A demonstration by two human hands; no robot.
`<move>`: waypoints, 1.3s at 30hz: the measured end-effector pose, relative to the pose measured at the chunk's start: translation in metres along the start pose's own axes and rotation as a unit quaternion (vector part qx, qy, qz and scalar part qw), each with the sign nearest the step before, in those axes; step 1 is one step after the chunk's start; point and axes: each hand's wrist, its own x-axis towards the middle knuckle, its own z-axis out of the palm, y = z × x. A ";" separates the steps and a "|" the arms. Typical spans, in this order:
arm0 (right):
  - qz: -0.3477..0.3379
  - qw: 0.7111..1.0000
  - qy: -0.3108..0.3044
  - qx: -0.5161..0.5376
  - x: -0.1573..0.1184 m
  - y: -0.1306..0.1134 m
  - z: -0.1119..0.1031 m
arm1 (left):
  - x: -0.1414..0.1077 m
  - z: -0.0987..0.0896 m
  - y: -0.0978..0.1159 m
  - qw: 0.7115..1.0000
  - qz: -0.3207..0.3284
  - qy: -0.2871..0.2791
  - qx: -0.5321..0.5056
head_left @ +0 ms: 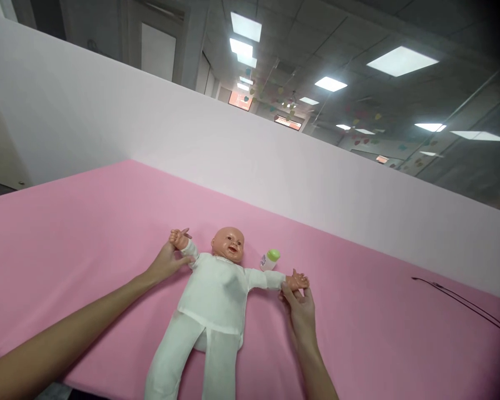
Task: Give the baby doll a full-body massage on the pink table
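Observation:
A baby doll (220,289) in a white top and white trousers lies face up on the pink table surface (350,311), its arms spread wide. My left hand (169,262) holds the doll's arm on the left near the wrist, the thumb against the white sleeve. On the other side, my right hand (300,311) grips the doll's other arm at the wrist, just below its small plastic hand. A small bottle (270,259) with a green cap lies beside the doll's head, above the sleeve on the right.
A thin black cable (462,303) lies at the right side of the table. Behind the table stands a white partition (250,161), with a room and ceiling lights beyond it.

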 end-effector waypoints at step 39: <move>-0.414 0.867 -0.245 -0.133 -0.017 0.036 0.054 | -0.027 0.008 0.005 0.882 0.394 -0.111 0.233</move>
